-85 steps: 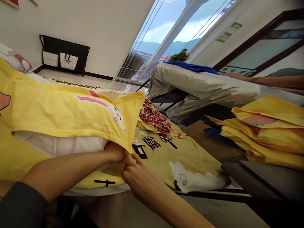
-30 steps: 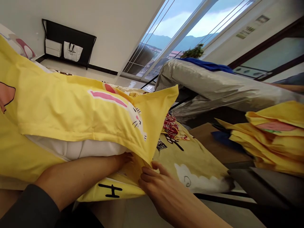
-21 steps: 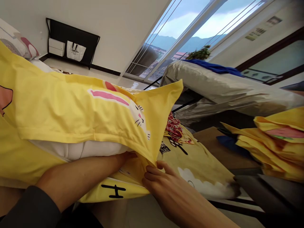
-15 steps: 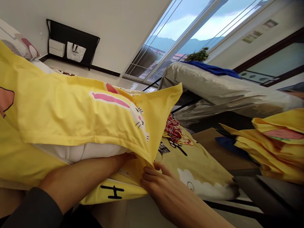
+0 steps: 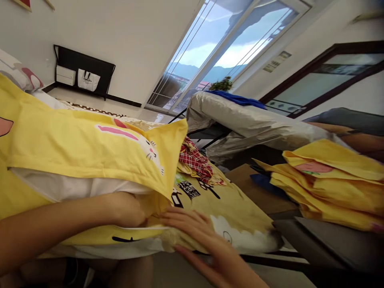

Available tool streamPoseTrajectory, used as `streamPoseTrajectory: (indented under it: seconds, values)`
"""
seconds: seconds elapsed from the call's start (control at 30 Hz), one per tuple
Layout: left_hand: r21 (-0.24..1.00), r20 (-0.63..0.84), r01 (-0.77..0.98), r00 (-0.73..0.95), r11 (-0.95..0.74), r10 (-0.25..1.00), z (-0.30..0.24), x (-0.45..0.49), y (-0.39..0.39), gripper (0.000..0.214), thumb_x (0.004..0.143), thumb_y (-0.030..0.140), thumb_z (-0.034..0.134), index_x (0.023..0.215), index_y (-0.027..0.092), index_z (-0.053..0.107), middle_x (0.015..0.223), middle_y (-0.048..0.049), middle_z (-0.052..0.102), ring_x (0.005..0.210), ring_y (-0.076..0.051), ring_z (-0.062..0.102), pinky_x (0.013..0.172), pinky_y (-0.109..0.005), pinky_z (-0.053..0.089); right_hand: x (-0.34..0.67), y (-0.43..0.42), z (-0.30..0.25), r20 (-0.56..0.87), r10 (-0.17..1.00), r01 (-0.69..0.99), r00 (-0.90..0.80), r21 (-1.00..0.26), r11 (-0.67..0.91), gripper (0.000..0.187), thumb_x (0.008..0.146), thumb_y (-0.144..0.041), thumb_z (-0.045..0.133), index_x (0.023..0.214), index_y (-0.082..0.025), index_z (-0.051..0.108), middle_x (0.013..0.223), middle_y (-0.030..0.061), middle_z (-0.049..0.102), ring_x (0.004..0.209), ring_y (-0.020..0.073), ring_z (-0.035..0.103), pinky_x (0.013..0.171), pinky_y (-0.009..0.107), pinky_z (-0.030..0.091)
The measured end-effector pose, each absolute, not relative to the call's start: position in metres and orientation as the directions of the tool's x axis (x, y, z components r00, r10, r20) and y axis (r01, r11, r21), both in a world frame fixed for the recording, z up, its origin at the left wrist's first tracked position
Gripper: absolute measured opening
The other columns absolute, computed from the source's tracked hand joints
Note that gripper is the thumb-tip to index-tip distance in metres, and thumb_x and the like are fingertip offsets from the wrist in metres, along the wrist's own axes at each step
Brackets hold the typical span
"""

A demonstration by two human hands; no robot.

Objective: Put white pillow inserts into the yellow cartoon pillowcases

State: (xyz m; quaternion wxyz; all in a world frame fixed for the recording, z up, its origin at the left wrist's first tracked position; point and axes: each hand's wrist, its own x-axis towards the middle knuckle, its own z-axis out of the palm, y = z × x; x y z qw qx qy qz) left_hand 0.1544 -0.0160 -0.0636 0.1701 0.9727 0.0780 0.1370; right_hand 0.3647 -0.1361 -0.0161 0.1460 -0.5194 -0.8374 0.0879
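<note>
A yellow pillowcase (image 5: 72, 144) with a rabbit print lies in front of me, its long opening facing my body. Inside that opening shows a white pillow (image 5: 84, 185). My left hand (image 5: 127, 209) reaches into the opening near the right end, against the pillow, and its fingers are hidden by the cloth. At the lower right corner of the pillowcase, my right hand (image 5: 198, 228) lies with fingers stretched out and the thumb apart, touching the edge of the yellow fabric.
Beneath is a bed with a yellow printed sheet (image 5: 240, 208) and a red plaid cloth (image 5: 196, 160). Another person at the right has a yellow cloth (image 5: 336, 188) before them, beside a cardboard box (image 5: 246, 180). Behind stands a plastic-covered mattress (image 5: 246, 120).
My right hand has loosened from a pinch on the pillowcase corner to outstretched fingers. My left hand has drawn back somewhat from deeper in the opening. The view has shifted right.
</note>
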Motion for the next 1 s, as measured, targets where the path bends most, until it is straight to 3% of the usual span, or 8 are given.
streamPoseTrajectory:
  seconds: [0.1,0.2,0.3,0.47,0.6,0.73,0.87,1.0]
  values:
    - [0.611,0.153,0.191,0.923,-0.768,0.352,-0.038,0.095,-0.005,0.012,0.080,0.020,0.056,0.081,0.020,0.068,0.080,-0.0033,0.070,0.069,-0.018,0.062,0.064,-0.027,0.045,0.399,-0.125,-0.053,0.332,0.941,0.761,0.065,-0.627,0.169,0.046,0.084,-0.043,0.052,0.125,-0.024,0.051,0.131,0.0110,0.054,0.125,0.0258,0.046,0.099,0.040,0.040]
    - [0.916,0.006,0.249,0.773,-0.313,0.634,-0.030,0.050,0.015,0.031,0.077,0.046,0.056,0.083,0.018,0.068,0.078,-0.0036,0.070,0.068,-0.020,0.061,0.059,-0.026,0.043,0.412,-0.095,-0.102,-0.002,0.902,0.470,0.432,-0.853,-0.227,0.057,0.074,-0.057,0.056,0.115,-0.017,0.059,0.123,0.0157,0.059,0.111,0.0295,0.057,0.092,0.041,0.046]
    - [0.961,-0.205,0.273,0.581,0.048,0.788,-0.032,0.029,0.032,0.057,0.075,0.067,0.043,0.077,0.016,0.066,0.055,-0.0022,0.060,0.046,-0.016,0.048,0.046,-0.025,0.034,0.404,-0.065,-0.131,-0.172,0.880,0.257,0.443,-0.916,-0.309,0.054,0.069,-0.061,0.060,0.102,-0.019,0.066,0.119,0.0112,0.063,0.114,0.0277,0.056,0.092,0.037,0.047]
    - [0.714,0.090,0.520,0.596,-0.469,0.798,-0.016,0.017,0.025,0.039,0.072,0.053,0.058,0.053,0.019,0.052,0.051,0.0008,0.050,0.050,-0.013,0.041,0.051,-0.024,0.026,0.383,-0.048,-0.135,-0.295,0.950,0.063,0.104,-0.951,-0.302,0.049,0.064,-0.055,0.069,0.092,-0.014,0.067,0.093,0.0095,0.072,0.085,0.0256,0.067,0.077,0.035,0.052]
    - [0.542,0.361,0.643,0.403,-0.541,0.841,-0.001,0.006,0.018,0.042,0.080,0.049,0.046,0.050,0.019,0.043,0.049,0.0008,0.045,0.051,-0.013,0.038,0.052,-0.025,0.025,0.387,-0.049,-0.131,-0.369,0.928,0.127,0.052,-0.919,-0.373,0.041,0.056,-0.044,0.077,0.081,-0.013,0.068,0.075,0.0044,0.071,0.067,0.0200,0.065,0.062,0.029,0.051]
    - [0.521,0.458,0.656,0.326,-0.547,0.827,-0.001,-0.002,0.024,0.046,0.081,0.051,0.045,0.050,0.019,0.039,0.049,0.0021,0.039,0.052,-0.012,0.036,0.053,-0.024,0.025,0.404,-0.052,-0.132,-0.395,0.909,0.166,0.136,-0.895,-0.414,0.030,0.057,-0.041,0.076,0.063,-0.013,0.065,0.057,0.0028,0.065,0.055,0.0175,0.060,0.053,0.026,0.047]
    - [0.494,0.511,0.698,0.250,-0.519,0.823,-0.018,-0.001,0.035,0.045,0.082,0.049,0.047,0.050,0.018,0.042,0.049,0.0020,0.044,0.052,-0.012,0.038,0.054,-0.025,0.025,0.411,-0.059,-0.139,-0.325,0.921,0.086,0.215,-0.933,-0.350,0.030,0.061,-0.044,0.071,0.071,-0.016,0.066,0.067,0.0045,0.068,0.070,0.0197,0.064,0.064,0.028,0.050]
    - [0.746,0.451,0.510,0.087,-0.429,0.888,-0.035,-0.001,0.052,0.039,0.075,0.053,0.055,0.062,0.017,0.062,0.062,-0.0003,0.061,0.063,-0.015,0.051,0.059,-0.024,0.034,0.400,-0.065,-0.141,-0.303,0.919,-0.014,0.254,-0.951,-0.309,0.037,0.066,-0.048,0.068,0.087,-0.018,0.064,0.083,0.0067,0.070,0.081,0.0216,0.065,0.068,0.031,0.053]
